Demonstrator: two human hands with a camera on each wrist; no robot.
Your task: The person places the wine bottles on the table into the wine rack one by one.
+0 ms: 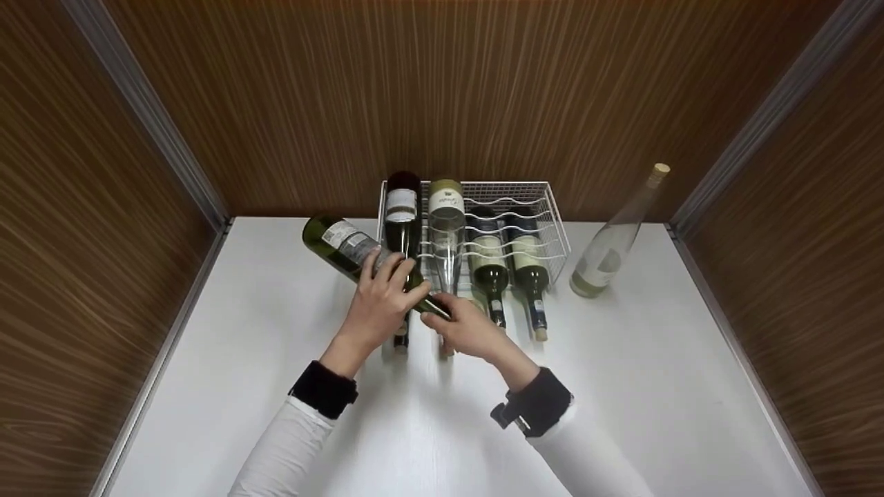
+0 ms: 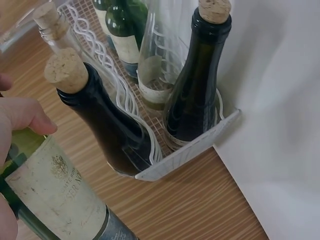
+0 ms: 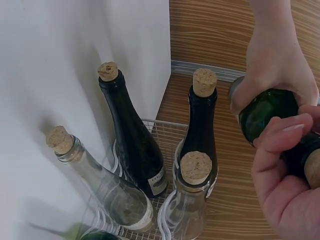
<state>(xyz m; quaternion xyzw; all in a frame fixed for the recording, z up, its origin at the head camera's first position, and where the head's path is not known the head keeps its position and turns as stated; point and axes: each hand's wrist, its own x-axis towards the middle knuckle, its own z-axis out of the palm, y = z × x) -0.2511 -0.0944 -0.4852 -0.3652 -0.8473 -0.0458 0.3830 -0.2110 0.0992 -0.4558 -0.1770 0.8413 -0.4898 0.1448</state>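
A green wine bottle [image 1: 343, 236] with a pale label is held slanted over the left side of a white wire rack [image 1: 558, 235]. Its base points up and left in the head view. My left hand [image 1: 378, 304] grips the bottle around its body and shoulder. My right hand [image 1: 469, 328] holds the neck, its fingers curled round below the cork [image 3: 313, 169] in the right wrist view. Just behind the held bottle, a dark bottle [image 1: 402, 207] and a clear bottle [image 1: 446, 207] lie in the rack, necks toward me.
Two more green bottles [image 1: 489, 273] lie in the rack's right half. A corked clear bottle [image 1: 606, 259] stands on the white table [image 1: 690, 359] right of the rack. Wood-grain panels [image 1: 483, 90] enclose the table at the back and sides. The rack is close to the back panel.
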